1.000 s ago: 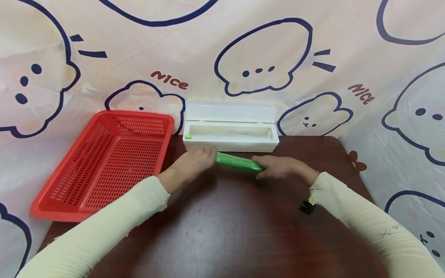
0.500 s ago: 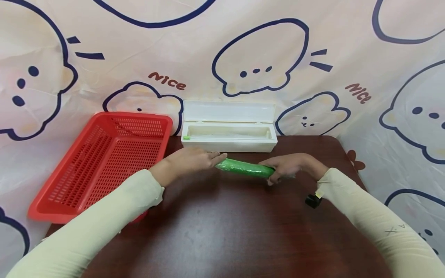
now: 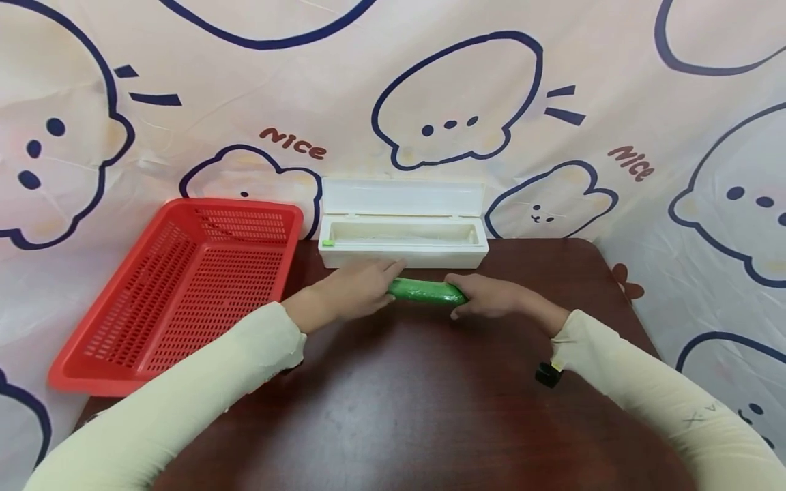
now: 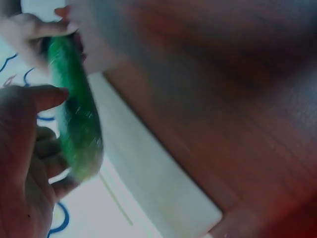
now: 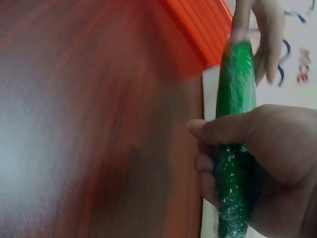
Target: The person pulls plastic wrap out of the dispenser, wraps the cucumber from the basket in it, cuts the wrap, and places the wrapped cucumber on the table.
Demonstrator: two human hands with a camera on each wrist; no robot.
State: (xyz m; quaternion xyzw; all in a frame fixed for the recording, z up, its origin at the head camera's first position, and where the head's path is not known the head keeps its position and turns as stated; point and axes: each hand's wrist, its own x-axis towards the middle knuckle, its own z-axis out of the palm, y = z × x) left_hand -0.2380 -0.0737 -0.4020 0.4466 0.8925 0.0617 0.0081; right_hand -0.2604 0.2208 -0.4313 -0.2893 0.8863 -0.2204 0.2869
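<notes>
A green cucumber (image 3: 428, 291) wrapped in shiny clear film is held level above the table, in front of the long white box. My right hand (image 3: 488, 295) grips its right part; in the right wrist view the thumb (image 5: 223, 130) lies across it and the fingers curl beneath. At the other end is my left hand (image 3: 362, 290). The left wrist view shows that hand's thumb (image 4: 52, 97) against one side of the cucumber (image 4: 77, 114) and its fingers behind. The palms cover parts of both ends.
The white box (image 3: 402, 257) stands against the patterned cloth with its lid (image 3: 402, 196) raised and clear film inside. A red perforated basket (image 3: 286, 269) sits at the left of the dark wooden table (image 3: 430, 409). A small black object (image 3: 548, 374) hangs by the right sleeve.
The cucumber shifted right and slightly down, then back left, turning more level. The left hand's fingers moved along its end and now lie around it; the right hand kept its grip.
</notes>
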